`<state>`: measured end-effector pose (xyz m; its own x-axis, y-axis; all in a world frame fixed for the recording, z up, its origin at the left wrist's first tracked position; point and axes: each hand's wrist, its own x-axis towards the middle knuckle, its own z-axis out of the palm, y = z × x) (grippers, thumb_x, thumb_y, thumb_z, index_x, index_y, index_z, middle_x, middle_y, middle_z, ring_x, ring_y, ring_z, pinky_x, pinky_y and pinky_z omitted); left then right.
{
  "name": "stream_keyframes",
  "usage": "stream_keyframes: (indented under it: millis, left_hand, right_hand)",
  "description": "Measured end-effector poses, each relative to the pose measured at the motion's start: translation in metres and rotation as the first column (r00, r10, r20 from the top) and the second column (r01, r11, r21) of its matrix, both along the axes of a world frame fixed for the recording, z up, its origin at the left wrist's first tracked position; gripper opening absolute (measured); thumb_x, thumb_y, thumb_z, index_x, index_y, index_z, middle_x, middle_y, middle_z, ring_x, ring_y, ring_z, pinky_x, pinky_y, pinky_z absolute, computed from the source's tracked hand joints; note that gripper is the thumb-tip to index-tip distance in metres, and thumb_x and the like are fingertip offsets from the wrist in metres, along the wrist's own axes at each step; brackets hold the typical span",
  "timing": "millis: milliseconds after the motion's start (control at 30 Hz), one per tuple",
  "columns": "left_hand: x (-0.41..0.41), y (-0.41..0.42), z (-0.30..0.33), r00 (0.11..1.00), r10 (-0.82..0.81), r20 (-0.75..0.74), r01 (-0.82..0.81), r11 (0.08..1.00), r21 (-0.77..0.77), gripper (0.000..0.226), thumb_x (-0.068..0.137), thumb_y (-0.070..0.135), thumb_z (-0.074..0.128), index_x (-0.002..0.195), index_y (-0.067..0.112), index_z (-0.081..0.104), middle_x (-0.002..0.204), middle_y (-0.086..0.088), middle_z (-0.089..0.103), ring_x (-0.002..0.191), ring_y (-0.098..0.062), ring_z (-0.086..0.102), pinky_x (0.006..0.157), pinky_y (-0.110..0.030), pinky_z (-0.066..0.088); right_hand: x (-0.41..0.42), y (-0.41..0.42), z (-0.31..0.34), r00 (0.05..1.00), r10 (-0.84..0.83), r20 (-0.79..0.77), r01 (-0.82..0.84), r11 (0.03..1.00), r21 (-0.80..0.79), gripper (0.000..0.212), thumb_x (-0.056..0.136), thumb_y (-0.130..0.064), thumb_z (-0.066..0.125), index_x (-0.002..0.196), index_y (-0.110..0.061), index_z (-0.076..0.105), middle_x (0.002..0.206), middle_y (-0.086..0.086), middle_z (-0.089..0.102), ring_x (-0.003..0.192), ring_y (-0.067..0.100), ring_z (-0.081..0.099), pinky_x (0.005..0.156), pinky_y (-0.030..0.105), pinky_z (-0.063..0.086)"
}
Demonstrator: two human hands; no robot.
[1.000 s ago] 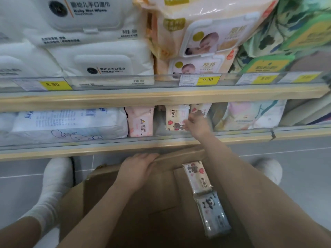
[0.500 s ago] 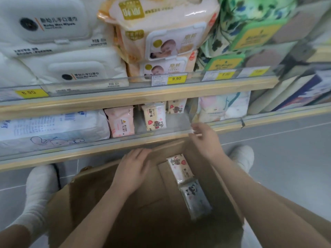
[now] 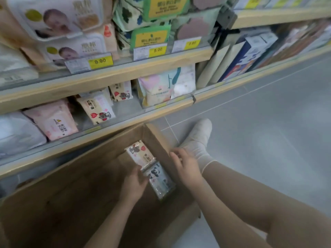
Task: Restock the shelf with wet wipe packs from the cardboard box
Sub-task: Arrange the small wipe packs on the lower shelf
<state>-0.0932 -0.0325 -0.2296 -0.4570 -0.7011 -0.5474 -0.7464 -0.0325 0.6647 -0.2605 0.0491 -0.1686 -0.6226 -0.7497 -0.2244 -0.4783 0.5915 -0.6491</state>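
Shelf: just beyond both hands; a gap shows beside the bear packs already standing there.
Box: open, below both hands; its far-right corner holds what is left.
Packs in box: a bear pack and a panda pack, end to end, between the two hands.
Left hand: a second ago on the box rim, now down inside, fingers curled against the seam where the two packs meet; a firm grip cannot be told.
Right hand: a second ago reaching into the shelf, now back at the box's right wall, fingers loosely spread, holding nothing.
Meaning: one pack looks placed; the next pick-up is starting, with two packs to go.
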Motion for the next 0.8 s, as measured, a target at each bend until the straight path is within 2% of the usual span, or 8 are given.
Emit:
stream_keyframes:
  millis: [100,233,300,400,567,667,700,800]
  left_hand:
    - [-0.013,0.007,-0.014,0.999,0.039,0.022,-0.040,0.998,0.043,0.054,0.082,0.029,0.070,0.127,0.006,0.051,0.118,-0.015,0.064,0.112,-0.031,0.060,0.091,-0.037,0.047]
    - [-0.031,0.010,-0.024,0.992,0.103,0.071,-0.110,0.989,0.095,0.040,0.077,0.020,0.076,0.110,0.003,0.063,0.110,-0.017,0.067,0.103,-0.030,0.063,0.088,-0.035,0.049]
    - [-0.035,0.012,-0.023,0.985,0.145,0.096,-0.158,0.976,0.150,0.036,0.075,0.010,0.076,0.108,-0.001,0.065,0.111,-0.019,0.067,0.104,-0.029,0.063,0.089,-0.030,0.046]
    - [-0.029,0.014,-0.018,0.977,0.190,0.092,-0.206,0.953,0.223,0.034,0.078,0.010,0.074,0.110,0.002,0.066,0.113,-0.015,0.067,0.108,-0.028,0.061,0.087,-0.026,0.042]
    - [0.016,-0.004,-0.008,0.942,0.336,0.011,-0.323,0.895,0.308,0.020,0.084,0.017,0.069,0.100,0.014,0.056,0.103,-0.008,0.061,0.091,-0.022,0.059,0.084,-0.037,0.051]
    - [0.056,-0.029,0.000,0.878,0.477,-0.034,-0.439,0.833,0.338,0.016,0.086,0.010,0.066,0.097,0.010,0.054,0.096,-0.006,0.060,0.080,-0.017,0.061,0.073,-0.038,0.054]
    - [0.069,-0.038,0.003,0.861,0.507,-0.036,-0.468,0.817,0.337,0.014,0.086,0.008,0.065,0.095,0.012,0.054,0.096,-0.007,0.061,0.079,-0.017,0.061,0.071,-0.038,0.054]
    - [0.103,-0.057,0.005,0.822,0.568,-0.037,-0.534,0.792,0.296,0.012,0.087,0.007,0.063,0.093,0.015,0.055,0.097,-0.008,0.063,0.082,-0.018,0.061,0.067,-0.034,0.054]
  right_hand:
    - [0.003,0.003,-0.004,1.000,-0.020,-0.008,0.020,1.000,-0.006,0.028,0.096,-0.041,0.047,0.110,-0.023,0.063,0.107,-0.002,0.063,0.095,0.013,0.059,0.085,0.031,0.048]
    - [0.001,0.003,-0.001,0.999,-0.040,-0.036,0.039,0.999,-0.010,0.028,0.096,-0.039,0.046,0.111,-0.021,0.062,0.107,-0.002,0.064,0.095,0.013,0.059,0.082,0.028,0.046]
    - [0.001,0.004,-0.002,0.998,-0.042,-0.046,0.042,0.999,0.005,0.030,0.096,-0.040,0.046,0.112,-0.021,0.062,0.107,-0.001,0.064,0.095,0.014,0.059,0.080,0.027,0.045]
    - [0.002,0.005,-0.002,0.996,-0.044,-0.084,0.045,0.999,0.009,0.030,0.096,-0.039,0.046,0.113,-0.018,0.061,0.108,0.000,0.062,0.098,0.016,0.059,0.083,0.030,0.047]
    - [0.014,0.005,0.011,0.897,0.114,-0.427,-0.188,0.973,-0.135,0.027,0.092,-0.030,0.048,0.107,-0.014,0.063,0.107,0.000,0.058,0.098,0.014,0.052,0.087,0.026,0.045]
    - [0.041,-0.010,0.012,0.939,0.209,-0.274,-0.251,0.960,-0.125,0.021,0.090,-0.022,0.058,0.109,-0.014,0.063,0.111,-0.004,0.055,0.097,0.003,0.048,0.089,0.008,0.038]
    - [0.048,-0.017,0.006,0.959,0.227,-0.167,-0.244,0.966,-0.090,0.023,0.091,-0.022,0.059,0.113,-0.014,0.061,0.114,-0.004,0.054,0.098,0.002,0.050,0.090,0.009,0.041]
    - [0.064,-0.043,-0.019,0.986,0.157,0.049,-0.159,0.986,0.042,0.032,0.095,-0.023,0.052,0.125,-0.012,0.055,0.121,0.003,0.053,0.106,0.018,0.057,0.094,0.033,0.048]
